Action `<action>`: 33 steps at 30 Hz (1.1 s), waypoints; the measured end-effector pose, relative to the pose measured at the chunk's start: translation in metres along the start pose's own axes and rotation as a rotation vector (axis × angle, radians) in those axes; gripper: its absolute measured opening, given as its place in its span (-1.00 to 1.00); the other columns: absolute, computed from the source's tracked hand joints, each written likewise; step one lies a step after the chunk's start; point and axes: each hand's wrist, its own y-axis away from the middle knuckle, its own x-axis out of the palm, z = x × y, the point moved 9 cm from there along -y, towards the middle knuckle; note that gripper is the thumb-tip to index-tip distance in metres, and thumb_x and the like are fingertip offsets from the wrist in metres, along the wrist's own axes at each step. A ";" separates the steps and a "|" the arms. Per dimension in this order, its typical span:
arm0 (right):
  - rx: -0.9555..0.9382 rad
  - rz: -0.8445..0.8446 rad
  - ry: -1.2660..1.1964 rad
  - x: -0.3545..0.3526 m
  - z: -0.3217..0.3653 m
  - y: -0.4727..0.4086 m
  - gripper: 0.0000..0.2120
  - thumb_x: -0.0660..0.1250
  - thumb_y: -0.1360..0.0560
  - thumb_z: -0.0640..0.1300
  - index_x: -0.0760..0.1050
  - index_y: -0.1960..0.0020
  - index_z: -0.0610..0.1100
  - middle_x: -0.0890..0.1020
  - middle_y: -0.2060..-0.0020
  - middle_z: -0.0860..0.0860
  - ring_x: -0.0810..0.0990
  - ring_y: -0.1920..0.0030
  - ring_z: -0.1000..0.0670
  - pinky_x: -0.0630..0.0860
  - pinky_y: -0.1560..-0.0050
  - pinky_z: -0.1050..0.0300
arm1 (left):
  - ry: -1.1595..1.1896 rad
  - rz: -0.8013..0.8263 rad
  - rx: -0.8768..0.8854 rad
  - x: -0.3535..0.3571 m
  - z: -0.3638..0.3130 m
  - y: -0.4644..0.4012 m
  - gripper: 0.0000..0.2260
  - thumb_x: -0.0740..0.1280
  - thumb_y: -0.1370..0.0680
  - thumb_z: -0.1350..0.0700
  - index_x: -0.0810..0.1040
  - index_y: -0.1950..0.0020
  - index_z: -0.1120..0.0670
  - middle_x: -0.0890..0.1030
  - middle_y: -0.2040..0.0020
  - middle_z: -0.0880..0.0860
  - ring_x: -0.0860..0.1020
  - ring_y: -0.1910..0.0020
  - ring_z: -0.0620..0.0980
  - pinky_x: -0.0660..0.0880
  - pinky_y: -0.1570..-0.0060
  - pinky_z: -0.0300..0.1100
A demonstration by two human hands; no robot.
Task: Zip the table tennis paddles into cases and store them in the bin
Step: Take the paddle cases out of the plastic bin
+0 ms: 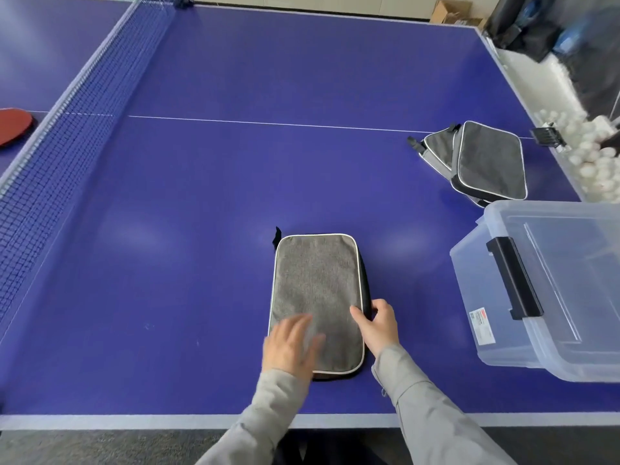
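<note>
1. a grey case (317, 297) is laid flat on the blue desk (201, 229), near the front edge and directly ahead of both hands
2. its long axis is run away from the person, with a black loop seen at the far left corner and the near short end under the hands
3. the left hand (292, 344) is rested on the near left part of the case with fingers spread and fairly straight, though it is blurred
4. the right hand (377, 325) is curled round the case's right edge, thumb on top, so that edge is gripped
5. the clear bin (543, 290) is set to the right, apart from the case; the right hand is judged nearer to it
6. two more cases (483, 162) are stacked at the far right, beyond the bin; a red paddle (13, 124) is left past the net (67, 135)
</note>
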 end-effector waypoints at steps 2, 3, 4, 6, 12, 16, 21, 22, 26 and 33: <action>0.013 -0.006 0.010 0.003 -0.005 -0.001 -0.73 0.41 -0.46 -0.11 0.44 -0.05 -0.23 0.43 0.00 -0.08 0.50 -0.06 -0.13 0.40 -0.04 0.12 | 0.036 0.031 -0.287 -0.005 0.044 -0.013 -0.62 0.38 -0.50 -0.03 0.52 -0.27 0.09 0.52 -0.23 0.04 0.47 -0.20 0.10 0.37 -0.16 -0.03; 0.012 -0.015 0.017 0.004 -0.007 -0.001 -0.73 0.41 -0.46 -0.12 0.43 -0.05 -0.22 0.43 0.00 -0.07 0.49 -0.08 -0.14 0.41 -0.09 0.09 | 0.073 0.047 -0.396 -0.006 0.061 -0.018 -0.56 0.38 -0.49 -0.04 0.46 -0.32 0.08 0.47 -0.27 0.05 0.42 -0.25 0.09 0.34 -0.23 -0.04; 0.007 -0.028 0.023 0.004 -0.008 -0.001 -0.74 0.41 -0.46 -0.13 0.42 -0.05 -0.21 0.42 0.00 -0.07 0.48 -0.09 -0.14 0.42 -0.13 0.05 | 0.142 0.054 -0.485 -0.006 0.074 -0.022 -0.50 0.39 -0.49 -0.04 0.40 -0.37 0.08 0.43 -0.30 0.05 0.39 -0.28 0.08 0.32 -0.28 -0.01; 0.006 -0.041 0.026 0.004 -0.009 0.000 -0.68 0.41 -0.45 -0.14 0.41 -0.12 -0.22 0.43 -0.04 -0.09 0.47 -0.13 -0.15 0.42 -0.19 0.00 | 0.361 0.064 -0.638 -0.002 0.088 -0.030 -0.41 0.41 -0.47 -0.02 0.29 -0.43 0.08 0.40 -0.31 0.06 0.40 -0.29 0.06 0.36 -0.29 0.02; -0.020 0.053 0.038 0.011 -0.009 0.000 -0.44 0.31 -0.53 -0.14 0.19 -0.47 -0.08 0.37 -0.26 -0.10 0.41 -0.25 -0.09 0.35 -0.32 0.01 | 0.700 0.175 -0.870 0.029 0.095 -0.043 -0.39 0.42 -0.47 0.00 0.26 -0.45 0.06 0.43 -0.29 0.05 0.47 -0.14 0.06 0.44 0.14 -0.14; -0.015 0.082 0.039 0.014 -0.011 -0.002 -0.50 0.28 -0.55 -0.15 0.23 -0.46 -0.09 0.38 -0.29 -0.10 0.41 -0.27 -0.07 0.34 -0.35 -0.01 | 0.651 0.213 -0.851 0.038 0.098 -0.050 -0.48 0.43 -0.45 -0.02 0.38 -0.35 0.08 0.52 -0.19 0.04 0.53 -0.07 0.06 0.46 0.13 -0.13; -0.001 0.086 0.019 0.014 -0.014 -0.004 -0.52 0.26 -0.56 -0.16 0.25 -0.46 -0.10 0.36 -0.31 -0.08 0.40 -0.29 -0.06 0.35 -0.36 0.00 | 0.610 0.238 -0.879 0.041 0.098 -0.056 -0.68 0.48 -0.41 -0.01 0.54 -0.03 0.15 0.60 0.17 0.04 0.54 0.23 0.02 0.42 0.33 -0.22; 0.004 0.083 0.014 0.013 -0.015 -0.005 -0.52 0.25 -0.57 -0.17 0.25 -0.45 -0.10 0.36 -0.32 -0.08 0.40 -0.29 -0.06 0.35 -0.34 0.04 | 0.621 0.258 -0.894 0.042 0.097 -0.056 -0.70 0.49 -0.40 0.00 0.55 0.03 0.17 0.59 0.23 0.03 0.53 0.26 0.04 0.41 0.35 -0.21; 0.027 0.082 -0.012 0.010 -0.019 -0.008 -0.55 0.23 -0.58 -0.18 0.26 -0.45 -0.09 0.37 -0.32 -0.06 0.41 -0.27 -0.04 0.34 -0.26 0.15 | 0.659 0.322 -0.923 0.046 0.092 -0.052 -0.71 0.51 -0.38 0.01 0.54 0.04 0.15 0.61 0.20 0.06 0.54 0.30 0.00 0.42 0.39 -0.22; 0.037 0.081 -0.001 0.010 -0.023 -0.011 -0.59 0.16 -0.60 -0.19 0.27 -0.44 -0.07 0.37 -0.32 -0.06 0.36 -0.13 0.07 0.29 -0.15 0.22 | 0.687 0.337 -0.934 0.049 0.079 -0.053 -0.54 0.53 -0.36 0.05 0.38 -0.13 0.10 0.55 0.10 0.02 0.53 0.23 -0.05 0.41 0.36 -0.22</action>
